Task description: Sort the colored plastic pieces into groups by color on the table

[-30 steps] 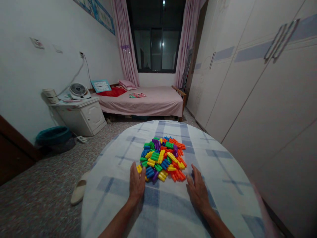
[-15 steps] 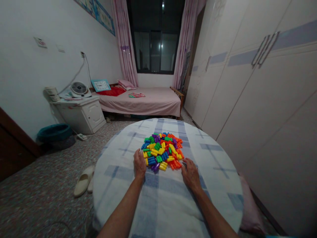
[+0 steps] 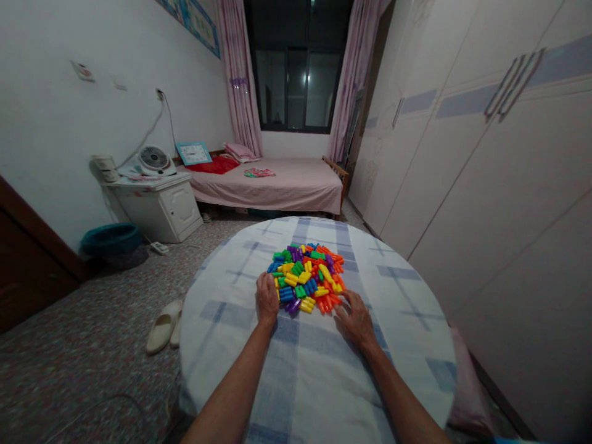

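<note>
Now both hands rest on the checked tablecloth (image 3: 314,370): left hand (image 3: 267,297) curled against the near-left edge of the colourful block pile (image 3: 306,277), right hand (image 3: 354,317) spread open, fingertips touching its near-right edge.

The pile of blocks (image 3: 306,276) lies on the round table (image 3: 407,320) (mid-table), between left hand (image 3: 267,297) and right hand (image 3: 355,317).

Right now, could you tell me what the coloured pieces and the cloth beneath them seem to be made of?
The coloured pieces look like moulded plastic: bright uniform colours, rounded ends, slight sheen. The cloth seems woven fabric, matt, white with blue checks, draping softly over the round edge.
</note>
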The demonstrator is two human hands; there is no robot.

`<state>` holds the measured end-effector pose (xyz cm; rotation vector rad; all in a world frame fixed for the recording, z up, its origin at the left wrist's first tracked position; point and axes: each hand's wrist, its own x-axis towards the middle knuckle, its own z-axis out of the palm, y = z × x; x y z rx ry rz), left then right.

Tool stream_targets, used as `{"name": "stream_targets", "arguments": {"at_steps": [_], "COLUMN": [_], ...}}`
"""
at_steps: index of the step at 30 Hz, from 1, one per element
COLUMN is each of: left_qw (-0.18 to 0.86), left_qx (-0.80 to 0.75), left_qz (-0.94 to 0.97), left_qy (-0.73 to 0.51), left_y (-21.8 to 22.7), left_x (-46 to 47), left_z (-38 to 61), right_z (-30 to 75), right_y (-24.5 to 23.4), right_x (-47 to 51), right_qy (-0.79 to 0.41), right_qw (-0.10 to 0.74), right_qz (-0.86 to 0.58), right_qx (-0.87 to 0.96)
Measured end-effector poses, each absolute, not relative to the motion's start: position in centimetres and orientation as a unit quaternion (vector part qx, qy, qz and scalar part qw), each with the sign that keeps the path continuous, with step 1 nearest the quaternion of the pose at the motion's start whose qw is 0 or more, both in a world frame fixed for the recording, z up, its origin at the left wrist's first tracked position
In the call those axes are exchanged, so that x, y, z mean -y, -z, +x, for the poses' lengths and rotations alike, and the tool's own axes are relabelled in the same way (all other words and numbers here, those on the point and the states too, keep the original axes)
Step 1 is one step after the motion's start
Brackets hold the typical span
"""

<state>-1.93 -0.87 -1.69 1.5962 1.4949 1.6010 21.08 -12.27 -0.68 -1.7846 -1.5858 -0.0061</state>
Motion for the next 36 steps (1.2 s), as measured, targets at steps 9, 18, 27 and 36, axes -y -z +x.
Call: {"name": "stream_targets", "arguments": {"at_steps": [9,18,27,36], "left_qw": [0.221,0.229,0.234,0.251], "left_qx": [-0.554,-0.549,-0.547,-0.547], "left_qz": [0.572,0.575,0.571,0.561], "left_qy": [-0.564,-0.562,-0.565,-0.568], "left_y": [1.5,1.7,1.5,1.5], "left_x": [1.0,1.0,1.1,1.0], "left_z": [-2.0,-2.0,-2.0,-2.0], "right_z": [20.8,20.2,20.4,19.6], "right_y": [0.7,-0.1,0.6,-0.9], "right_x": [12.4,13.1,12.8,13.4], "right_qy": [0.018,0.022,0.044,0.025], "right_qw": [0.366,0.372,0.343,0.273], "right_qz": [-0.701,-0.651,-0.684,-0.623], "right_qx": [0.612,0.661,0.643,0.732]}}
